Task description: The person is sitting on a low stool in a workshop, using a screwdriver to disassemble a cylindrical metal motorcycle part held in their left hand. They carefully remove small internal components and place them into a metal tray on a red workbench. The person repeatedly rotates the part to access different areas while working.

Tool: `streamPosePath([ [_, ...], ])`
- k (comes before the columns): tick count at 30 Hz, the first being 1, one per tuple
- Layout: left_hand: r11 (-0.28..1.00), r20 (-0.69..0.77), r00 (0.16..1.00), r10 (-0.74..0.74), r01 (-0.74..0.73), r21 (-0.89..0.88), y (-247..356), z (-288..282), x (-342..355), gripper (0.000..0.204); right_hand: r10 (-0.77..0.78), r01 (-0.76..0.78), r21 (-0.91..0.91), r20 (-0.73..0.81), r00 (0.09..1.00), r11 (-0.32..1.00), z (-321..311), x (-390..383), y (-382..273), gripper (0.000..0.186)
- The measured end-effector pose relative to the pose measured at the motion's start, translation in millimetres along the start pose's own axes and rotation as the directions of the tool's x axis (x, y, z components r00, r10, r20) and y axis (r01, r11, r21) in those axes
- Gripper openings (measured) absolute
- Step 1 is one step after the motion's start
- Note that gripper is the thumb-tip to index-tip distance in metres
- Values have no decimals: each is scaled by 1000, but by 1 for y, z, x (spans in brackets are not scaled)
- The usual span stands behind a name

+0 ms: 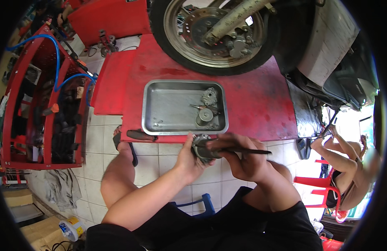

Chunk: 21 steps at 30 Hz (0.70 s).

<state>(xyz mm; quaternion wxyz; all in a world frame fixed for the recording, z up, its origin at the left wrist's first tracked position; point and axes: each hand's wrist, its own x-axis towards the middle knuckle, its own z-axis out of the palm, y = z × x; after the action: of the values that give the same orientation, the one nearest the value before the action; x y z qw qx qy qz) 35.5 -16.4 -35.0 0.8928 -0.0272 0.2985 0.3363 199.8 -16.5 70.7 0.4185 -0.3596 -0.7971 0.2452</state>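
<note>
My left hand (186,164) is closed around a small grey metal machine part (200,144), held just past the near edge of the red platform. My right hand (247,163) is closed on a slim dark tool (257,151) lying crosswise against that part; motion blurs its fingers, and the tool's kind is not clear. Just beyond my hands, a steel tray (170,104) holds a cast metal housing (209,96), a short metal cylinder (204,117) and a thin pointed tool (197,106). A dark-handled tool (141,135) lies on the platform's edge, left of my left hand.
A motorcycle's front wheel (160,29) stands on the red platform (260,104) behind the tray. At left is a red tool rack (46,113) with a blue hose (56,54). A person (348,167) sits at right on a red chair (315,181). A blue stool (208,204) is below me.
</note>
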Motion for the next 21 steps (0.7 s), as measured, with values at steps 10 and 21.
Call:
streamPosePath([
  [10, 1000, -81, 997, 19, -18, 17, -3, -5, 4, 55, -33, 33, 9, -41, 999, 999, 5, -4, -1, 40],
  [21, 998, -17, 1000, 19, -18, 66, -8, -5, 12, 60, 110, -114, -17, -147, 983, 993, 2, -2, -9, 24],
])
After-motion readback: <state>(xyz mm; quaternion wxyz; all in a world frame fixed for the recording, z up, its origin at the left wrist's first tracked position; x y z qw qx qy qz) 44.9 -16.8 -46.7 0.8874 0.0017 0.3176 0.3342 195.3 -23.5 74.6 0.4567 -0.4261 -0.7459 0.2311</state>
